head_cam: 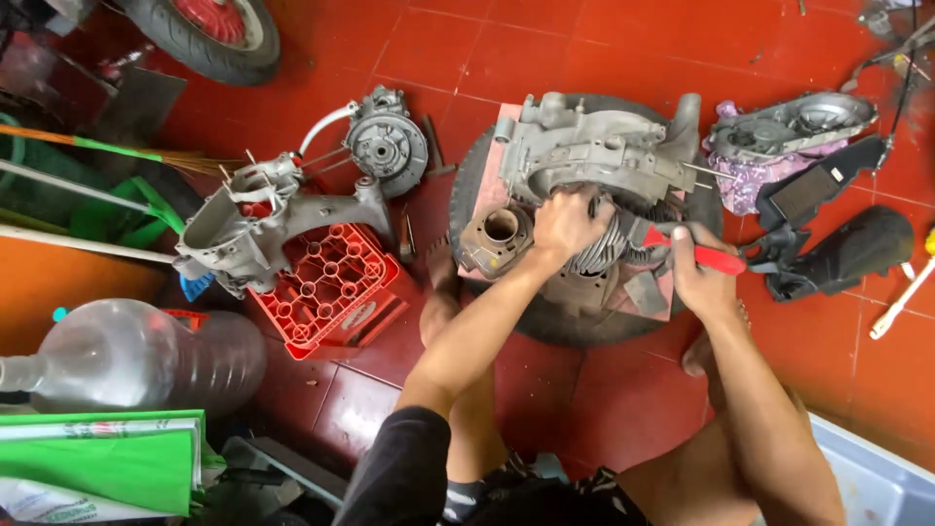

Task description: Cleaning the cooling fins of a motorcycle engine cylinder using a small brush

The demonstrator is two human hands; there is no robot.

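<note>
A grey scooter engine casing lies on a black tyre laid flat on the red tiled floor. My left hand presses on the finned round part of the engine below the casing. My right hand grips a red-handled tool whose tip points left at the finned part. A brown cylinder barrel sits just left of my left hand.
A second grey casing rests on a red plastic crate at left, with a round hub behind it. A side cover, black plastic covers, a large clear bottle, brooms and a wheel surround me.
</note>
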